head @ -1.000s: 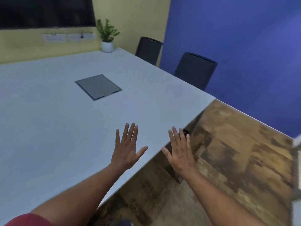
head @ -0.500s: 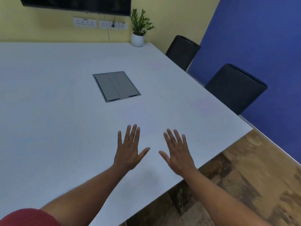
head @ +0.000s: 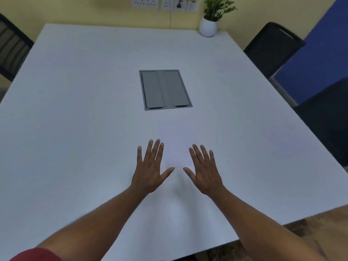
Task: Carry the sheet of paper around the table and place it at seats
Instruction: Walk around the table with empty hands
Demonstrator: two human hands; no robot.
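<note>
My left hand (head: pixel 150 166) and my right hand (head: pixel 204 170) are held out side by side over the near half of the white table (head: pixel 75 129). Both are palm down with straight, spread fingers, and neither holds anything. Between and just beyond them lies a faint paler patch (head: pixel 173 140) on the tabletop. I cannot tell whether it is the sheet of paper. No other sheet shows in the head view.
A grey cable hatch (head: pixel 165 89) is set into the table's middle. A potted plant (head: pixel 208 28) stands at the far right corner. Black chairs stand along the right side (head: pixel 271 48) (head: pixel 327 117) and at the far left (head: pixel 11 46). Wooden floor (head: pixel 320 232) shows at the lower right.
The view has swung from the table's right corner to face the table squarely. Both hands stay stretched out and empty, now fully over the tabletop.
</note>
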